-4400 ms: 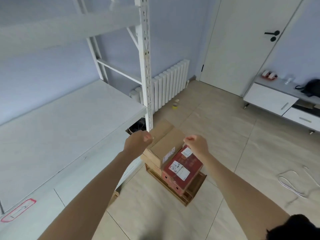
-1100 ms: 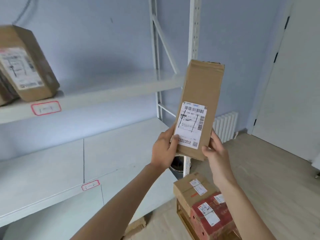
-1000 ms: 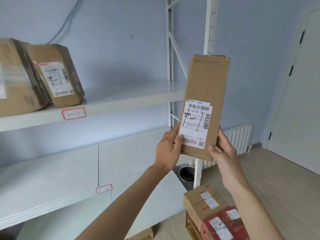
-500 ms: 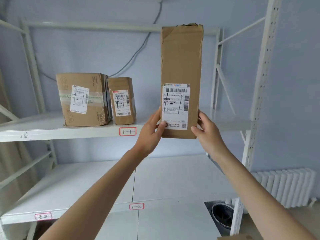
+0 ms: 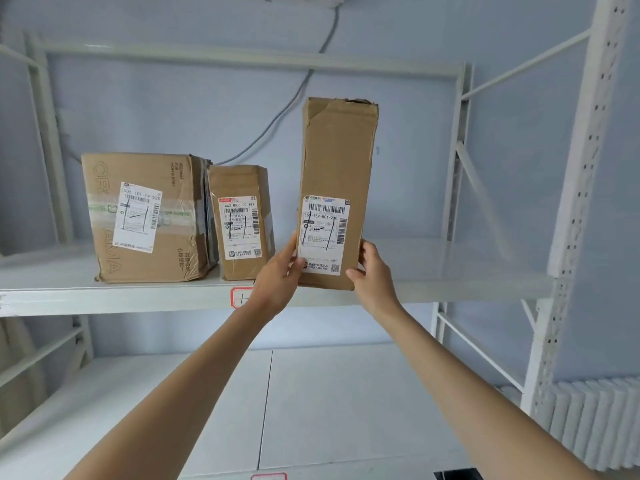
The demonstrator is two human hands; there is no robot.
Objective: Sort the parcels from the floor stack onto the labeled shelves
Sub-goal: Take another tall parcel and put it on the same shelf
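I hold a tall, narrow cardboard parcel [image 5: 337, 161] upright, its white shipping label facing me. My left hand [image 5: 277, 277] grips its lower left edge and my right hand [image 5: 372, 271] grips its lower right edge. The parcel's bottom is at the front lip of the upper white shelf [image 5: 450, 289], to the right of a small brown parcel [image 5: 240, 220] and a large brown parcel [image 5: 145, 216] standing on that shelf. My left hand partly covers a red-framed shelf label [image 5: 239, 296] on the shelf's front edge.
The white lower shelf [image 5: 311, 403] lies below, with another red-framed label [image 5: 268, 476] at its front. A perforated white upright [image 5: 575, 209] stands on the right, a white radiator [image 5: 595, 420] beyond it. A grey cable [image 5: 294, 98] runs down the wall.
I lifted the tall parcel from the floor stack and turned towards the shelves. In the last half second the parcel moved lower and closer to the upper shelf's front edge, beside the small parcel.
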